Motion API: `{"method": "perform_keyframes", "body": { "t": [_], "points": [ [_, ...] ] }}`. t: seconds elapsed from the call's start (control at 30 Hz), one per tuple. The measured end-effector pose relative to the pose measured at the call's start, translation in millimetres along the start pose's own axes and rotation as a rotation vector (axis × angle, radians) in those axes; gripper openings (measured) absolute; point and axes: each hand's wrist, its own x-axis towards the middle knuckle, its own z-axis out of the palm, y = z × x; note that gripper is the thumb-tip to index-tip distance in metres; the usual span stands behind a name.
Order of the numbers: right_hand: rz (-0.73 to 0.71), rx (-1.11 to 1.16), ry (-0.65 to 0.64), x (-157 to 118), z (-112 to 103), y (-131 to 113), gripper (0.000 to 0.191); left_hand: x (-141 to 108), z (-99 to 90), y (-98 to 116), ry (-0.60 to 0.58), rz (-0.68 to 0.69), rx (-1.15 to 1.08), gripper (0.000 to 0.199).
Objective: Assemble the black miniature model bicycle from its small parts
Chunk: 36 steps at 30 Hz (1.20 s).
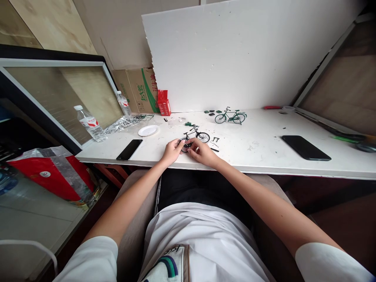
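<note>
A black model bicycle (192, 136) stands on the white table near its front edge, front wheel to the right. My left hand (173, 151) pinches it at the rear wheel from the left. From the right, my right hand (202, 152) has its fingers curled together at the lower rear part of the frame; whether a small part sits between them is hidden. Small loose black parts (216, 140) lie just right of the bicycle, with a dark strip (214, 149) below them. A small green piece (188, 123) is behind the handlebar.
A green model bicycle (230, 116) stands farther back, beside small dark pieces (211, 112). A white plate (149, 130), a phone (129, 149) and a water bottle (91, 124) are on the left. Another black phone (306, 147) lies right. A red box (163, 103) stands at the back.
</note>
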Motion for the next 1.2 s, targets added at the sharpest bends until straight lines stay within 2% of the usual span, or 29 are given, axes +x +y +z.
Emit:
{"method": "perform_keyframes", "body": {
  "t": [0.13, 0.53, 0.67, 0.83, 0.9, 1.0, 1.07, 1.2],
  "points": [
    [-0.008, 0.008, 0.035, -0.6, 1.7, 2.6, 0.035, 3.0, -2.6, -3.1, 0.001, -0.045, -0.031, 0.052],
    [0.021, -0.022, 0.027, -0.8, 0.6, -1.4, 0.033, 7.4, -7.0, -0.2, 0.000, -0.131, -0.154, 0.053],
    [-0.023, -0.204, 0.013, -3.9, 2.6, -6.3, 0.031, 7.4, -6.8, 1.5, 0.016, -0.143, -0.176, 0.054],
    [-0.094, -0.456, 0.008, -5.3, 4.0, -16.8, 0.027, 6.7, -6.2, 2.3, 0.120, -0.148, -0.259, 0.053],
    [-0.088, -0.486, 0.033, -2.5, -3.9, -17.0, 0.025, 7.2, -6.6, 1.1, 0.156, -0.165, -0.289, 0.052],
    [0.004, -0.529, 0.130, 3.2, -30.1, -7.1, 0.022, 9.7, -8.1, -2.2, 0.206, -0.191, -0.320, 0.052],
    [0.061, -0.576, 0.186, 5.3, -52.8, 7.2, 0.025, 12.0, -9.4, -4.6, 0.235, -0.206, -0.352, 0.050],
    [0.145, -0.726, 0.159, 1.7, -87.8, 43.0, 0.030, 14.7, -11.7, -6.3, 0.274, -0.231, -0.405, 0.046]
  ]
}}
